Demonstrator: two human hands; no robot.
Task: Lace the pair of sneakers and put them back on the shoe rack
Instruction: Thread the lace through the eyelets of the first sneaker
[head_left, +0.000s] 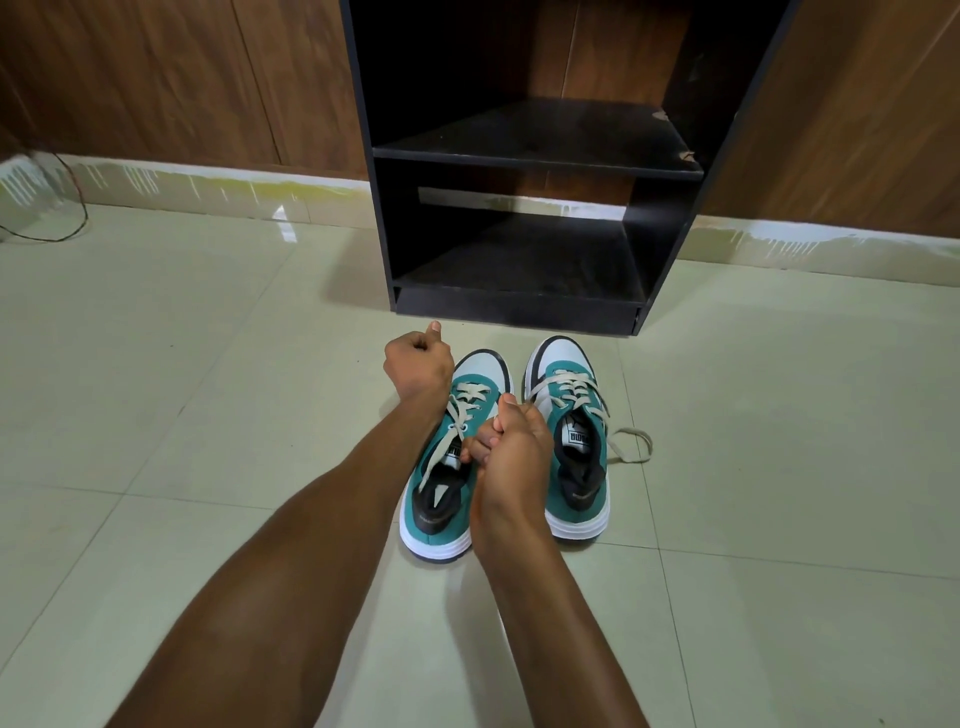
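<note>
Two teal and white sneakers stand side by side on the tiled floor, toes toward the black shoe rack (537, 156). The left sneaker (441, 499) has a beige lace (457, 415) crossing its eyelets. My left hand (418, 364) is a closed fist just beyond that shoe's left side; whether it holds a lace end I cannot tell. My right hand (511, 441) is clenched over the left sneaker's tongue, gripping its lace. The right sneaker (569, 431) is laced, with a loose lace loop (631, 447) lying on the floor to its right.
The rack has two open shelves, both without shoes, and stands against a wood-panelled wall (156, 78). A thin cable (62, 208) runs along the floor at far left. Glossy pale tiles (208, 415) surround the shoes.
</note>
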